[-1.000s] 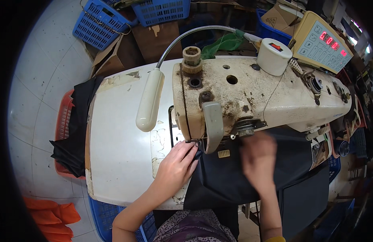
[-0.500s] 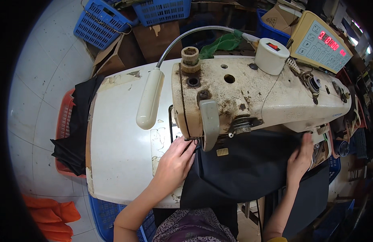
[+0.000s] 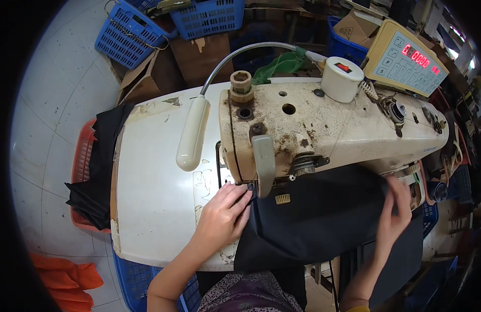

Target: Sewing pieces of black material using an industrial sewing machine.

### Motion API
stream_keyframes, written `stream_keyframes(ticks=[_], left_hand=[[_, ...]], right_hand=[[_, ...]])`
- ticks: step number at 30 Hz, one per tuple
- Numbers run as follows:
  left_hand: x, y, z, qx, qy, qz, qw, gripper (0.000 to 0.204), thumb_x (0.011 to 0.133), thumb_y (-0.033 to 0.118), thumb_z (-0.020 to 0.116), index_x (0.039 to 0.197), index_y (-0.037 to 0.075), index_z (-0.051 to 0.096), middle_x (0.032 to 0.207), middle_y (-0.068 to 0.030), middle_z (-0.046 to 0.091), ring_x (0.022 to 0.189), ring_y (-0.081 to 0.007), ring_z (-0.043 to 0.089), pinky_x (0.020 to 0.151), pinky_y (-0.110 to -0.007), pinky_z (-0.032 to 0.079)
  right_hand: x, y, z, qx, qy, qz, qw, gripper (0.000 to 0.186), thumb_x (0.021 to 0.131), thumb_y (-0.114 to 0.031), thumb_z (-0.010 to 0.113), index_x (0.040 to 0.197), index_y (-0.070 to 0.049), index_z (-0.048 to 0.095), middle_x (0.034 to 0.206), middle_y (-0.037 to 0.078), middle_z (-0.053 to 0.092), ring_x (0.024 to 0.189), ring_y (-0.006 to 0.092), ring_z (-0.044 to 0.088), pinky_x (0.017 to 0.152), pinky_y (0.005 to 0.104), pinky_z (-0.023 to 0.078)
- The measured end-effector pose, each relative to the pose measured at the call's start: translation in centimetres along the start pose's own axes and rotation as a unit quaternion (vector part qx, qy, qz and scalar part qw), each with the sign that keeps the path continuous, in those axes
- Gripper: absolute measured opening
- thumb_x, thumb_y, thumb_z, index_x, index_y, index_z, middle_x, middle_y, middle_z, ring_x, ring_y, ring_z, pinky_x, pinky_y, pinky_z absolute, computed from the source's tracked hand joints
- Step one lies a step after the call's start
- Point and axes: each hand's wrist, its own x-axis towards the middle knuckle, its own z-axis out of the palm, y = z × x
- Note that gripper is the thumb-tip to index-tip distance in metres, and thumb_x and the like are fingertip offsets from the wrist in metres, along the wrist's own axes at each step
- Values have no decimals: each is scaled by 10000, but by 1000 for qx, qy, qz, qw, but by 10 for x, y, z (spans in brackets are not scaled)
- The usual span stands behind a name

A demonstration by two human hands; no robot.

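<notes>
Pale, chipped worktop (image 3: pixel 157 208) spreads beneath and to the left of the left hand (image 3: pixel 222 216), whose fingers lie close together at the left edge of a black cloth (image 3: pixel 313 218), just below the sewing machine's (image 3: pixel 329 125) head; whether they pinch the cloth or only press it, I cannot tell. That hand keeps nearly the same place as a second ago. More has changed with the right hand (image 3: pixel 398 210): a second ago it was a blur under the machine's arm, half a second ago it stood out straight beside the cloth, and now its fingers are bent at the cloth's right edge, thumb side toward the fabric, though a firm hold cannot be made out. Between the two hands the cloth lies spread across the machine bed, its lower part hanging past the worktop's front edge. Below the left forearm, a blue crate (image 3: pixel 127 275) shows under the worktop. Above the left hand hangs a white lamp (image 3: pixel 192 135) on a bent metal neck. Well to the left of the hand, dark fabric (image 3: pixel 102 166) drapes over a salmon-red basket (image 3: pixel 81 161), with orange cloth (image 3: pixel 68 281) lower down on the tiled floor (image 3: pixel 48 130). Farther off, above and right of the hands, a control panel (image 3: pixel 407 60) glows red; beyond the worktop, up and left, stand brown boxes (image 3: pixel 159 78) and blue baskets (image 3: pixel 212 20).
</notes>
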Motion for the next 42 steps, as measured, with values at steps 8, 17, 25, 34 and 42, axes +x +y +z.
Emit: stream_keyframes(ticks=[8, 17, 25, 34, 42], left_hand=[[3, -2, 6, 20, 29, 7, 999, 288, 815, 32, 691, 1094, -32, 662, 1128, -160, 633, 1078, -333, 615, 1032, -447, 472], [-15, -4, 4, -60, 90, -92, 990, 180, 852, 50, 688, 1012, -22, 650, 1072, -129, 623, 984, -318, 599, 880, -402, 488], [-50, 60, -2, -302, 61, -293, 905, 238, 804, 24, 738, 1020, -5, 641, 863, -101, 623, 760, -256, 608, 702, -324, 493], [-93, 101, 13, -146, 98, -230, 957, 492, 768, -27, 723, 1247, -16, 608, 785, -110, 584, 679, -256, 604, 663, -348, 505], [-95, 97, -2, -46, -63, -125, 989, 628, 757, -11, 673, 1366, -40, 522, 766, -88, 491, 656, -249, 547, 614, -377, 467]], right_hand=[[28, -127, -43, 748, -268, -223, 565, 283, 917, -257, 694, 1079, -26, 668, 1036, 192, 640, 857, 287, 646, 770, 403, 525], [16, -127, -49, 722, -445, -193, 493, 266, 876, -156, 744, 1102, -25, 691, 1127, 204, 635, 915, 354, 641, 789, 452, 512], [-9, -122, -36, 784, -343, -185, 484, 377, 849, -235, 777, 1115, 15, 682, 1097, 250, 656, 886, 392, 654, 735, 439, 529], [-94, -96, 42, 171, -261, -375, 873, 300, 817, -152, 662, 1102, -73, 710, 1140, 59, 688, 1030, 202, 638, 873, 390, 488], [-125, -103, 30, 231, -243, -351, 874, 234, 840, -134, 625, 1041, -61, 718, 1139, 55, 665, 991, 180, 627, 838, 361, 498]])
